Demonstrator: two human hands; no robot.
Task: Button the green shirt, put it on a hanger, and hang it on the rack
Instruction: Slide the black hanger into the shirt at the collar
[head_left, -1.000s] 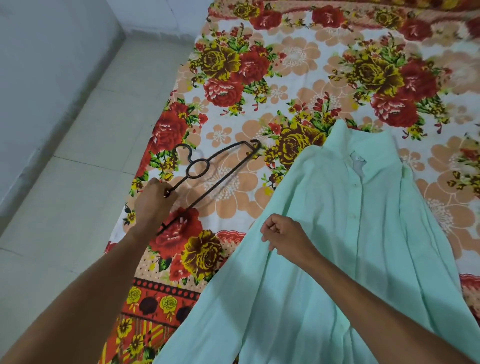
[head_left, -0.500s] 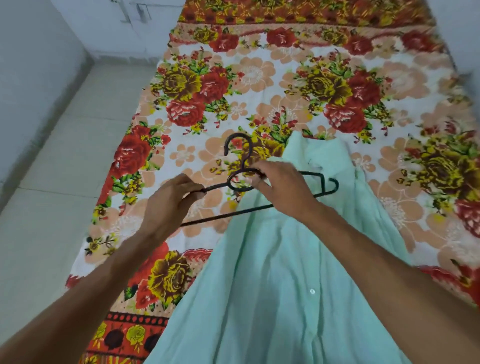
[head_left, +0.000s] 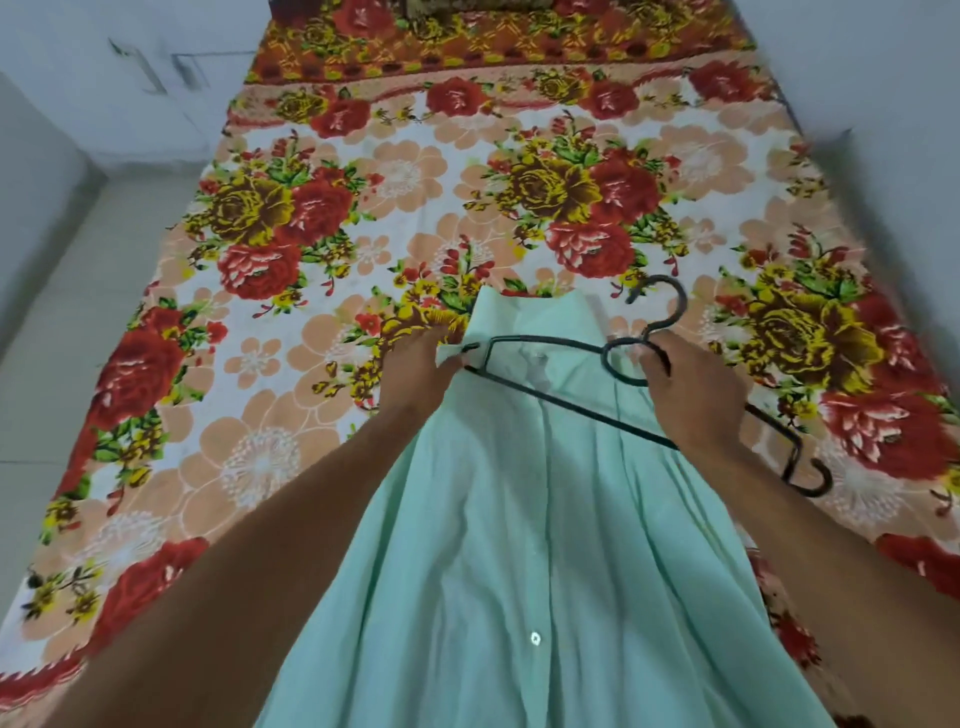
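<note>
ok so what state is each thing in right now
green shirt: lying front up on the bed sheet, placket closed where visible, not yet on the hanger
hanger: held tilted across the collar end, one end sticking out over the sheet
left hand: pinching shirt fabric beside the collar
right hand: gripping the hanger below its hook

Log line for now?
step: fitting hanger | left hand: grips green shirt collar | right hand: holds hanger neck | hanger: across collar
</note>
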